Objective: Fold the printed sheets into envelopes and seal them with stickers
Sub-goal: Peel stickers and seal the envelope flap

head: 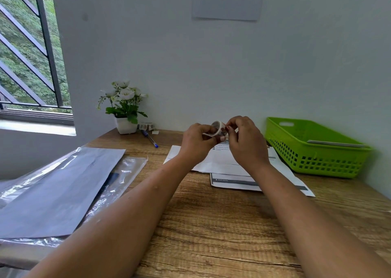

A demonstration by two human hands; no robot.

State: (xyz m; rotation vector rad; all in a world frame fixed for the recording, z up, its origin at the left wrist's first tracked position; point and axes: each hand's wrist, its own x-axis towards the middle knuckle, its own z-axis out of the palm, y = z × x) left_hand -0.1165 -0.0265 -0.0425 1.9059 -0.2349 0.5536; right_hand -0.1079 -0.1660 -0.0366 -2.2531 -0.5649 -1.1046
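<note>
Both hands are raised above the far middle of the wooden desk (211,218). My left hand (196,143) grips a small roll of stickers (216,128) with its strip curling out. My right hand (245,140) pinches at the roll's end with thumb and fingertips. Below the hands lie the printed sheets (234,179), one white sheet folded over the others, with dark header bars showing.
A green plastic basket (313,148) holding a flat folded sheet stands at the right wall. A potted white flower (124,110), another sticker roll (146,126) and a blue pen (150,139) are at the back left. Grey sheets in clear plastic sleeves (61,188) cover the desk's left.
</note>
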